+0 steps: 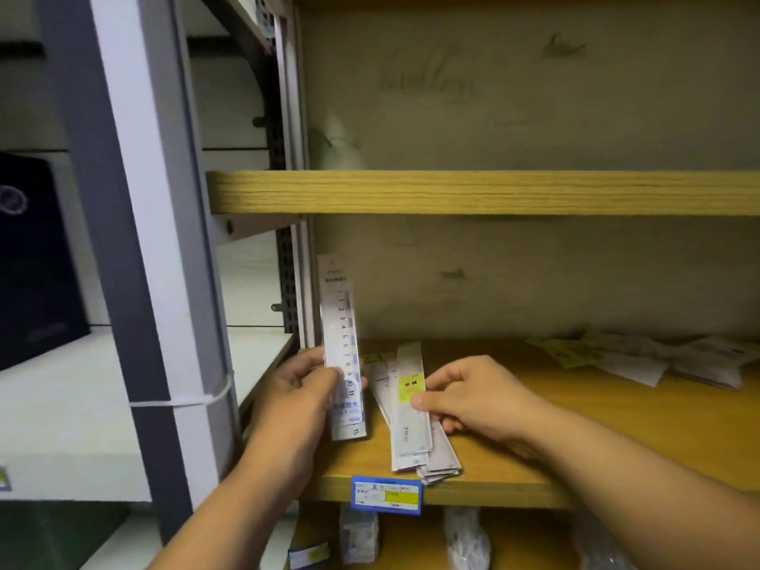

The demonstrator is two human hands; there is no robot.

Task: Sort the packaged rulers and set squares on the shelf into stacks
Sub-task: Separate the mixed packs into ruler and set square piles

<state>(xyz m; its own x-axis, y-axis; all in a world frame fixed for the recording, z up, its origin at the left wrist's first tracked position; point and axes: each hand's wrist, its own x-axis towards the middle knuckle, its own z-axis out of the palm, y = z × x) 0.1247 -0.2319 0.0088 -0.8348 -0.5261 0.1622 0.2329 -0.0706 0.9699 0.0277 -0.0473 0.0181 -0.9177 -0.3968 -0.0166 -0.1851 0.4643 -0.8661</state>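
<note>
My left hand (294,399) grips a bunch of packaged rulers (343,343) held upright at the left end of the wooden shelf (555,438); printed numbers run down the front one. My right hand (473,399) pinches the top packaged ruler with a yellow label (409,399), which lies on a fanned pile of rulers (436,454) near the shelf's front edge. At the far right back of the shelf lies a loose heap of packaged set squares (641,357), some with yellow cards.
A wooden shelf board (473,193) sits above. A grey metal upright (164,257) stands at the left with white shelves beyond and a dark box (33,257). A blue price tag (386,493) hangs on the front edge. Wrapped goods (360,536) lie below.
</note>
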